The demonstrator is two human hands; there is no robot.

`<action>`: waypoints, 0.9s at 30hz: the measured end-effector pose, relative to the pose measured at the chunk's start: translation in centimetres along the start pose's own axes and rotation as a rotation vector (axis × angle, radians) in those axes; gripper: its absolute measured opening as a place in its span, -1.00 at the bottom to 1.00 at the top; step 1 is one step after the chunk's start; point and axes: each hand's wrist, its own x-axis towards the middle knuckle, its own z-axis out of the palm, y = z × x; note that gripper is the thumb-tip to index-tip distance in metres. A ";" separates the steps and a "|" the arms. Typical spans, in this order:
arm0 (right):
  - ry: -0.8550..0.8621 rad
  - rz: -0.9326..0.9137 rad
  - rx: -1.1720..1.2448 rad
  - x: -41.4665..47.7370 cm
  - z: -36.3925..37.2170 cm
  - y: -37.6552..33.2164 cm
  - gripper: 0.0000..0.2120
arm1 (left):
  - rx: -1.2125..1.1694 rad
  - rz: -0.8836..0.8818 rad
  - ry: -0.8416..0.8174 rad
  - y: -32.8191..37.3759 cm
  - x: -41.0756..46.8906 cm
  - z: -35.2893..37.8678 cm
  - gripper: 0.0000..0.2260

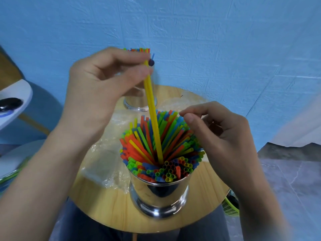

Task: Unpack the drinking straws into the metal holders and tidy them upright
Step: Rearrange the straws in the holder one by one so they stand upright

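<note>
A shiny metal holder (pixel 159 200) stands at the near side of the round wooden table (pixel 107 206), packed with coloured straws (pixel 147 146) that fan outward. My left hand (pixel 97 94) pinches the top of a yellow straw (pixel 153 119) whose lower end sits among the others in that holder. My right hand (pixel 220 136) hovers at the right rim of the bundle, fingers curled, thumb and forefinger close together with nothing between them. A second metal holder (pixel 139 103) with straws (pixel 139 49) stands behind, mostly hidden by my left hand.
Crumpled clear plastic wrapping (pixel 104 164) lies on the table left of the near holder. A blue wall rises behind. A white object (pixel 12 100) sits at the far left, and a green basket (pixel 230 206) on the floor at the right.
</note>
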 end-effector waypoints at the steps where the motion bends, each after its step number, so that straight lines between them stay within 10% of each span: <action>1: -0.002 -0.006 -0.008 0.0 0.0 0.0 -0.92 | -0.038 -0.008 0.033 0.1 0.3 -0.3 -0.88; 12: -0.042 -0.036 0.170 -0.2 0.0 -0.7 -0.82 | -0.464 -0.269 0.338 -1.8 0.7 -1.2 -0.93; 17: 0.217 0.037 0.531 0.5 -0.3 -0.4 -0.91 | -0.094 -0.367 0.084 -2.0 -0.9 -0.7 -0.89; 27: 0.407 0.030 0.331 0.8 -1.7 -0.2 -0.70 | 0.581 -0.247 -0.330 -2.5 -1.4 -0.2 -0.80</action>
